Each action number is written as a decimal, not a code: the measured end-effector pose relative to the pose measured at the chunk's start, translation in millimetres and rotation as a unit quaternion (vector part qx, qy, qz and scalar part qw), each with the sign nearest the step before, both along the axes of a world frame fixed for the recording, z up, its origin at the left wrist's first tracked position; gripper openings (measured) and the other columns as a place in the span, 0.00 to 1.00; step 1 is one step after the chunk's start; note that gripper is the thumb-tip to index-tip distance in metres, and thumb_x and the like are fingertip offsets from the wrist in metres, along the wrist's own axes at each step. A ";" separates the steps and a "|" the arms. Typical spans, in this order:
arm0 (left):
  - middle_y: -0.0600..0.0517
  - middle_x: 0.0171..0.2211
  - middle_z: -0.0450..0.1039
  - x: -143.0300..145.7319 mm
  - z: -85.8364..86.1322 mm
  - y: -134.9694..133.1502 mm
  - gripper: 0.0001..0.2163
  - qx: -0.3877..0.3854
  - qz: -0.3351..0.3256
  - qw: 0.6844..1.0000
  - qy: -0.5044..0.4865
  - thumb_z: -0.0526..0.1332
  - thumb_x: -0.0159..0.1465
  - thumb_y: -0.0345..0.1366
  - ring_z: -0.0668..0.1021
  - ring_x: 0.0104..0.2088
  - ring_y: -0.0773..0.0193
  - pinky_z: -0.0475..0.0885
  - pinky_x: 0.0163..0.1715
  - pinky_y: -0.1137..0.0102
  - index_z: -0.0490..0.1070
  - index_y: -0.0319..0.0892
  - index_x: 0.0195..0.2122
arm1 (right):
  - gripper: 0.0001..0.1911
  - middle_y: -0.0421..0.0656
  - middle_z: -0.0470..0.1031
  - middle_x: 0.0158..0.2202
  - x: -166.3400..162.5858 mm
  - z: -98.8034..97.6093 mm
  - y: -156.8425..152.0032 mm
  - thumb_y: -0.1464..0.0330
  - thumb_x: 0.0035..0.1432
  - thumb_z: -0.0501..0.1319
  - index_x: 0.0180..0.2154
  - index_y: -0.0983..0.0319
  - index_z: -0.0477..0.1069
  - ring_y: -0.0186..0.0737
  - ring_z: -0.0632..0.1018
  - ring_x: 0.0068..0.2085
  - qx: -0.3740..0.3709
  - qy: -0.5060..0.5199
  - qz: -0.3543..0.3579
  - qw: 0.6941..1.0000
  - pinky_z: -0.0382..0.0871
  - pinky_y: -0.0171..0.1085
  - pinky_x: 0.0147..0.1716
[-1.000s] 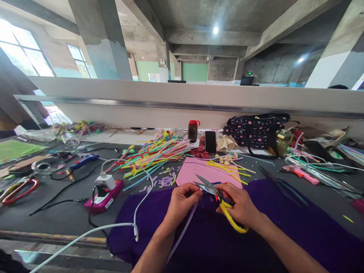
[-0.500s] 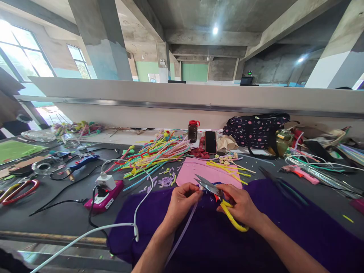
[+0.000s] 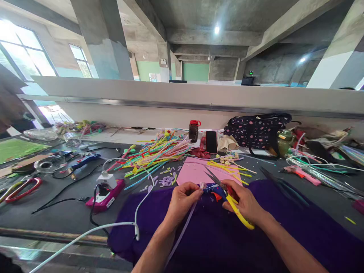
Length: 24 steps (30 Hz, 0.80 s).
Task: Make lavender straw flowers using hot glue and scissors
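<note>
My left hand [image 3: 184,201] pinches a pale lilac strip [image 3: 184,229] near its top, between thumb and forefinger. A small whitish tip [image 3: 203,185] sticks up above those fingers, and the strip's long tail hangs toward my lap. In my right hand [image 3: 241,201] is a pair of scissors [image 3: 235,210] with yellow handles, blades pointing up and left. The blades stand a little to the right of the whitish tip, apart from it. Behind them lies a blue object with an orange part [image 3: 216,196], partly hidden. Dark purple cloth [image 3: 222,235] spreads under both hands.
Pink paper [image 3: 193,171] with yellow stems lies beyond my hands. Left of it are lilac snippets [image 3: 167,179] and a heap of colourful pipe cleaners [image 3: 159,153]. A magenta power strip [image 3: 105,197] with cables sits left; a pink glue gun [image 3: 304,174] lies right.
My right hand has drawn the scissors slightly right and down, away from the strip's tip. The whitish tip now shows more clearly above my left fingers, which keep their pinch.
</note>
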State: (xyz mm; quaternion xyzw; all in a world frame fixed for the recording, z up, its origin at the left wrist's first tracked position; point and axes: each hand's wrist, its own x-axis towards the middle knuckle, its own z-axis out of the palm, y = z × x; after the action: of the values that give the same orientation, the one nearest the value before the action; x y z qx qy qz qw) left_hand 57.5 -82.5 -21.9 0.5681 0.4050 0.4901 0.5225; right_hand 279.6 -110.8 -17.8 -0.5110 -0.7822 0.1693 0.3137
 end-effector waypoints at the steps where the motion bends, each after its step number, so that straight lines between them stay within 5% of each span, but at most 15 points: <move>1: 0.57 0.17 0.65 0.1 -0.4 0.3 0.08 0.003 0.002 1.000 0.002 0.64 0.50 0.38 0.63 0.19 0.73 0.56 0.20 0.76 0.70 0.38 0.22 | 0.26 0.37 0.66 0.30 -0.9 0.5 -0.3 0.68 0.46 0.63 0.49 0.57 0.61 0.32 0.67 0.26 0.006 -0.010 0.006 1.000 0.62 0.31 0.26; 8: 0.57 0.17 0.65 0.5 1.8 -0.2 0.08 -0.008 0.011 1.000 0.004 0.64 0.50 0.37 0.64 0.19 0.73 0.55 0.20 0.77 0.70 0.38 0.22 | 0.27 0.38 0.66 0.32 -2.7 2.0 0.1 0.68 0.44 0.64 0.48 0.56 0.62 0.35 0.68 0.30 0.025 -0.030 0.009 0.999 0.62 0.33 0.30; 24: 0.57 0.15 0.67 -11.3 1.6 9.8 0.10 -0.164 -0.027 0.964 -0.210 0.65 0.50 0.37 0.61 0.10 0.79 0.48 0.10 0.80 0.65 0.38 0.22 | 0.26 0.38 0.68 0.33 1.8 -8.3 4.0 0.62 0.47 0.62 0.49 0.56 0.62 0.35 0.70 0.29 -0.017 -0.025 -0.030 0.999 0.64 0.33 0.29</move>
State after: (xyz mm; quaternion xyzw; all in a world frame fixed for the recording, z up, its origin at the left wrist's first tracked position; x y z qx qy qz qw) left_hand 46.2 -72.7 -20.3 0.3698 0.3455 0.5114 0.6946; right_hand 281.4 -106.8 -26.1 -0.5435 -0.7712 0.1598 0.2905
